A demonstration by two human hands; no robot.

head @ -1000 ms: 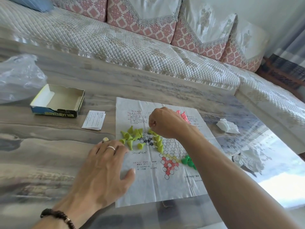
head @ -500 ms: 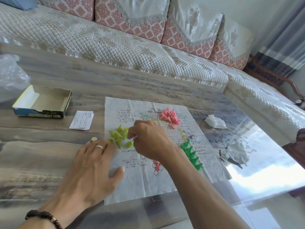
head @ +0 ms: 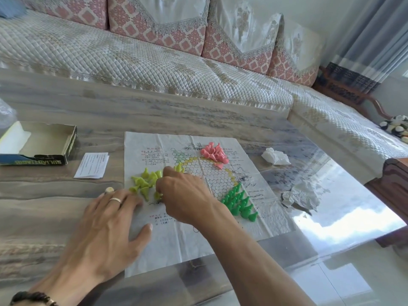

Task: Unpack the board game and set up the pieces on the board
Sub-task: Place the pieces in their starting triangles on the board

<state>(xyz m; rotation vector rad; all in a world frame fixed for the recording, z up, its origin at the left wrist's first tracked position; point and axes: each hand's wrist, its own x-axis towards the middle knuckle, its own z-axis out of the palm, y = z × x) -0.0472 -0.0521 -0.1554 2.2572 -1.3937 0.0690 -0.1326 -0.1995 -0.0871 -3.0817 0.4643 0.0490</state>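
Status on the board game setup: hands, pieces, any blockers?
Left hand flat on paper board edge. Right hand curled among yellow-green pieces, grip unclear. Green pieces arranged, pink pieces heaped. No blockers.

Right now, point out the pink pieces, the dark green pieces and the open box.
pink pieces [head: 213, 153], head view, middle of the cluster
dark green pieces [head: 239, 203], head view, middle of the rows
open box [head: 35, 161], head view, printed front wall

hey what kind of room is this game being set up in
Most likely a home living room: a quilted sofa with patterned back cushions runs behind the low glossy coffee table, and curtains hang at the right.
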